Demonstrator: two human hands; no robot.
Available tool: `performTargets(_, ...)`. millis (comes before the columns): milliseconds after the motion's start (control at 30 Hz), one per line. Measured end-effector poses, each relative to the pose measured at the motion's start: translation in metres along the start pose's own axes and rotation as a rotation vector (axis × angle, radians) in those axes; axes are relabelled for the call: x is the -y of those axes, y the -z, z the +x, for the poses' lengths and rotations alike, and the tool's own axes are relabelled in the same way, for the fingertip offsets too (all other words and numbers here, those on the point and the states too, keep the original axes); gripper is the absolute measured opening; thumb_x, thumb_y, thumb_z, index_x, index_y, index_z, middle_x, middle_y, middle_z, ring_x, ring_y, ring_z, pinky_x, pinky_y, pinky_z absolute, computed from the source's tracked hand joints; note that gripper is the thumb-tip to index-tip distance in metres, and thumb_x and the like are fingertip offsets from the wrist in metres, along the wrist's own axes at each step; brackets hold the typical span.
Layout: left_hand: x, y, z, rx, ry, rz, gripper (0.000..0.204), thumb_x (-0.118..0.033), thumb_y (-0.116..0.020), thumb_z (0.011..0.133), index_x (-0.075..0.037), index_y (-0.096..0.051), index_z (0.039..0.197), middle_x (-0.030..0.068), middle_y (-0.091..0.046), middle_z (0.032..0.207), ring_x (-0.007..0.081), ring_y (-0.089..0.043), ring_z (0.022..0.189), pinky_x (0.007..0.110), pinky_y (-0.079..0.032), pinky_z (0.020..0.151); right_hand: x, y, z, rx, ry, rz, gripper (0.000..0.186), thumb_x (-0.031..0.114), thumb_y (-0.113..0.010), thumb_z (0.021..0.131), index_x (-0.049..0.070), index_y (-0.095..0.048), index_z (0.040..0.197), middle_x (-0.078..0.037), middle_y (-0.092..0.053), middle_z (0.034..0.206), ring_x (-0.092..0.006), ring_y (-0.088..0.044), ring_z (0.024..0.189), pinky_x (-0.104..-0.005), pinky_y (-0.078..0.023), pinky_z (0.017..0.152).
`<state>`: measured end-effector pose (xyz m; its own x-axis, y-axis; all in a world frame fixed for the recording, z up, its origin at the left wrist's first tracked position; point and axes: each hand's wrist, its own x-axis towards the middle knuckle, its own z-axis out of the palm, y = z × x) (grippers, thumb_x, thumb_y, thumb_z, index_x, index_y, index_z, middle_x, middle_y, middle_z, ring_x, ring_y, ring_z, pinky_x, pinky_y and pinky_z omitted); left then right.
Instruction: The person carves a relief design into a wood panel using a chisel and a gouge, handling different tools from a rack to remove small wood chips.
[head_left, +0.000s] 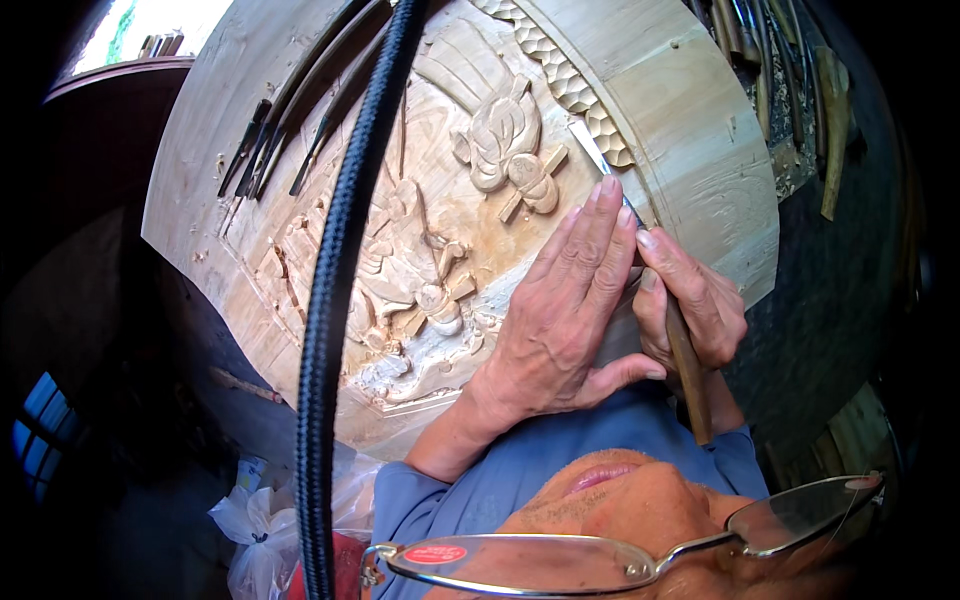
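Note:
My right hand is closed around the wooden handle of a carving chisel. The chisel's bright blade points away from me, its tip beside a scalloped border on a carved wooden panel. My left hand lies flat over the panel with fingers stretched forward, the fingertips against the chisel near the base of its blade. Left of the blade is a carved relief figure. Another carved figure group lies further left, among wood chips.
Several dark-handled chisels rest on the panel's upper left. More tools lie at the far right among shavings. A black braided cable crosses the view. Plastic bags sit at lower left.

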<state>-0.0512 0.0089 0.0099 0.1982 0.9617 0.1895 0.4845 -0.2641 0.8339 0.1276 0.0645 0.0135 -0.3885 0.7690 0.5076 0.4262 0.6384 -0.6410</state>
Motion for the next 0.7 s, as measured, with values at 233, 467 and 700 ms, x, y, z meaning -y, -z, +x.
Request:
performTargets(233,-0.0001,0.0004,0.0033,-0.017,-0.005,-0.002,0.127,-0.07,-0.085,0.084,0.011,-0.035,0.168,0.0422,-0.035,0.171,0.056,-0.042,0.157,0.056,-0.041,0.126,-0.0049,-0.008,0.0002,-0.038,0.025,-0.034,0.028,-0.003,-0.077,0.092,-0.004,-0.078,0.12,-0.024,-0.082,0.102,-0.0351,-0.084,0.087,-0.04,-0.067,0.071)
performTargets(467,-0.0014,-0.0014,-0.0005,-0.075,-0.04,0.021,0.126,-0.071,-0.089,0.077,0.012,-0.046,0.162,0.042,-0.044,0.165,0.0563,-0.052,0.15,0.056,-0.047,0.122,-0.0016,0.0011,-0.0066,-0.004,0.013,0.003,0.025,-0.002,-0.075,0.094,-0.004,-0.077,0.118,-0.022,-0.082,0.102,-0.036,-0.084,0.089,-0.0411,-0.068,0.074)
performTargets(700,-0.0006,-0.0022,-0.001,-0.09,-0.03,0.025,0.122,-0.067,-0.091,0.078,0.013,-0.048,0.159,0.0422,-0.045,0.165,0.0552,-0.054,0.149,0.055,-0.049,0.121,-0.0037,-0.0015,-0.0021,-0.004,0.019,0.02,0.026,-0.003,-0.076,0.093,-0.003,-0.077,0.119,-0.021,-0.082,0.101,-0.0353,-0.084,0.089,-0.0406,-0.068,0.074)
